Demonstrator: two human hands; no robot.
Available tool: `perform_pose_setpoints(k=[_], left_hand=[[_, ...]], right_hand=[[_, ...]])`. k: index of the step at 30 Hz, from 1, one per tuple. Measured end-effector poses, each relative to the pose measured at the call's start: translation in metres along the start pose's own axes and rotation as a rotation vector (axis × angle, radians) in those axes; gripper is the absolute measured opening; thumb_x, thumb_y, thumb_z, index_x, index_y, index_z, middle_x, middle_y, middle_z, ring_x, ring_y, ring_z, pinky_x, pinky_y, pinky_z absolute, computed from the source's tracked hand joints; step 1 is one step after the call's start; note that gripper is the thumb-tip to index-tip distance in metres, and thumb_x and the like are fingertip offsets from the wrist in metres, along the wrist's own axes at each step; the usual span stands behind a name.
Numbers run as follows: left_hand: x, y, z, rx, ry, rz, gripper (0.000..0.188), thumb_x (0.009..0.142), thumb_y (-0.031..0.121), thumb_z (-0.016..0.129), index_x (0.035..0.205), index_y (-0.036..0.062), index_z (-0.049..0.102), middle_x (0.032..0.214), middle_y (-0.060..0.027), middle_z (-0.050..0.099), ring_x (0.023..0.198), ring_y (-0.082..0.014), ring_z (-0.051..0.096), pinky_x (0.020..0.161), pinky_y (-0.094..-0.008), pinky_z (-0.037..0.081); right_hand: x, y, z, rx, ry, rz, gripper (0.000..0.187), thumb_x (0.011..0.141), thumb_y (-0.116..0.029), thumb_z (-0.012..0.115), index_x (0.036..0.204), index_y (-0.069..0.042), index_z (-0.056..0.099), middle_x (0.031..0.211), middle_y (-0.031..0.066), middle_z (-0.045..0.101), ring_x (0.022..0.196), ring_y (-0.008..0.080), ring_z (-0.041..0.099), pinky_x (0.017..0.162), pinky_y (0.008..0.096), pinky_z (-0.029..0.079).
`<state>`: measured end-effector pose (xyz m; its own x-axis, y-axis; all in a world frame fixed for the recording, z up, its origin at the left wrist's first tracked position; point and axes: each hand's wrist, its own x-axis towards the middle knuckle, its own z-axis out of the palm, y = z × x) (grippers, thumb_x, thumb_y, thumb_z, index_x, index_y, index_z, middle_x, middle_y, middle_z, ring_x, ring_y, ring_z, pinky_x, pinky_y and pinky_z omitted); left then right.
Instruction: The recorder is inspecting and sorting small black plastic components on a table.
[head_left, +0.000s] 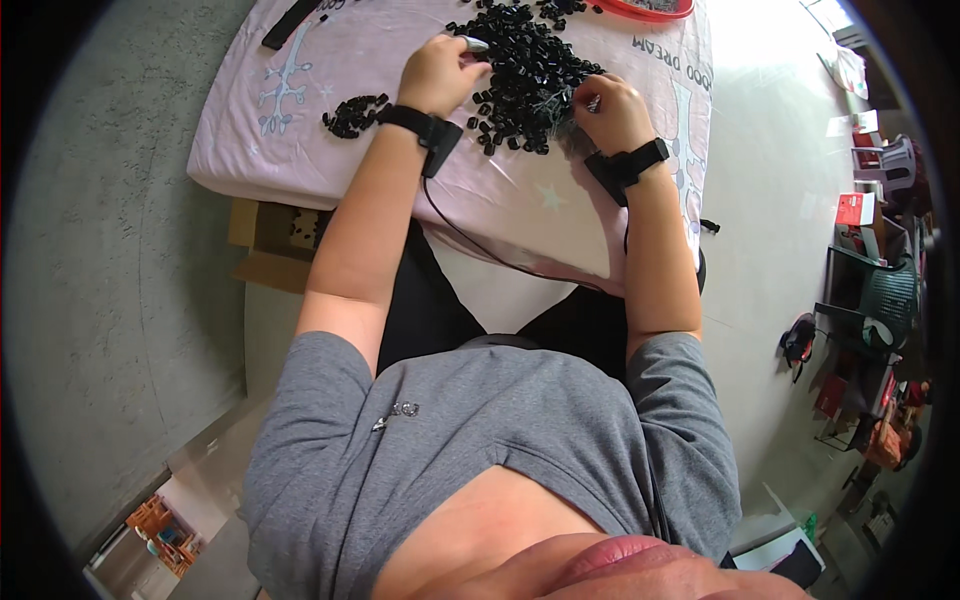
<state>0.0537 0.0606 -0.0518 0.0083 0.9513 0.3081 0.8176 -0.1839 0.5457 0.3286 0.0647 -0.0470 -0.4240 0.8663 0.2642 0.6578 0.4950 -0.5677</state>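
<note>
A heap of small black plastic pieces lies on a pink printed cloth over the table. My left hand is at the heap's left edge, fingers bent. A small pale grey thing shows at its fingertips; whether it is held or worn on a finger is unclear. At the heap's right edge my right hand is closed in a pinch, with what it holds too small to make out. Thin grey metal-looking pins lie beside its fingertips. Both wrists wear black straps with a cable.
A smaller group of black pieces lies left of my left wrist. A red tray with grey contents stands at the far edge. A long black bar lies far left. Below the table's left side is an open cardboard box.
</note>
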Motion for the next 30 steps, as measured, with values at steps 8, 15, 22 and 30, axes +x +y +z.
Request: perform_pose_setpoints(k=[8, 15, 22, 30], left_hand=[[0.0, -0.009, 0.0, -0.054, -0.169, -0.066, 0.026, 0.084, 0.029, 0.079, 0.1, 0.009, 0.076, 0.092, -0.0151, 0.075, 0.086, -0.0333, 0.072, 0.079, -0.0413, 0.057], [-0.006, -0.034, -0.022, -0.114, -0.115, -0.181, 0.027, 0.088, 0.032, 0.076, 0.098, 0.0064, 0.077, 0.088, -0.0152, 0.076, 0.081, -0.033, 0.073, 0.075, -0.0413, 0.057], [0.009, -0.03, -0.002, 0.176, 0.1, 0.048, 0.026, 0.093, 0.025, 0.073, 0.11, 0.0046, 0.074, 0.109, -0.019, 0.074, 0.092, -0.0313, 0.073, 0.083, -0.0386, 0.058], [0.002, -0.011, -0.008, -0.103, -0.145, -0.238, 0.023, 0.089, 0.018, 0.071, 0.109, 0.0083, 0.077, 0.093, -0.0173, 0.076, 0.087, -0.0298, 0.075, 0.078, -0.0381, 0.058]], right_hand=[[0.004, -0.001, 0.01, 0.219, 0.188, 0.168, 0.015, 0.081, -0.01, 0.074, 0.096, -0.009, 0.076, 0.087, 0.0081, 0.073, 0.076, 0.0224, 0.069, 0.074, 0.0349, 0.057], [0.01, 0.007, 0.007, 0.399, 0.164, 0.278, 0.018, 0.082, -0.012, 0.078, 0.099, -0.009, 0.079, 0.087, 0.006, 0.075, 0.074, 0.0163, 0.068, 0.072, 0.0295, 0.055], [0.0, 0.011, -0.011, 0.33, 0.07, 0.256, 0.019, 0.084, -0.012, 0.076, 0.102, -0.008, 0.079, 0.084, 0.0067, 0.075, 0.071, 0.0162, 0.068, 0.069, 0.0301, 0.055], [-0.024, 0.012, -0.027, 0.18, -0.012, 0.155, 0.017, 0.084, -0.01, 0.073, 0.099, -0.01, 0.079, 0.083, 0.0097, 0.073, 0.073, 0.0221, 0.07, 0.071, 0.0341, 0.057]])
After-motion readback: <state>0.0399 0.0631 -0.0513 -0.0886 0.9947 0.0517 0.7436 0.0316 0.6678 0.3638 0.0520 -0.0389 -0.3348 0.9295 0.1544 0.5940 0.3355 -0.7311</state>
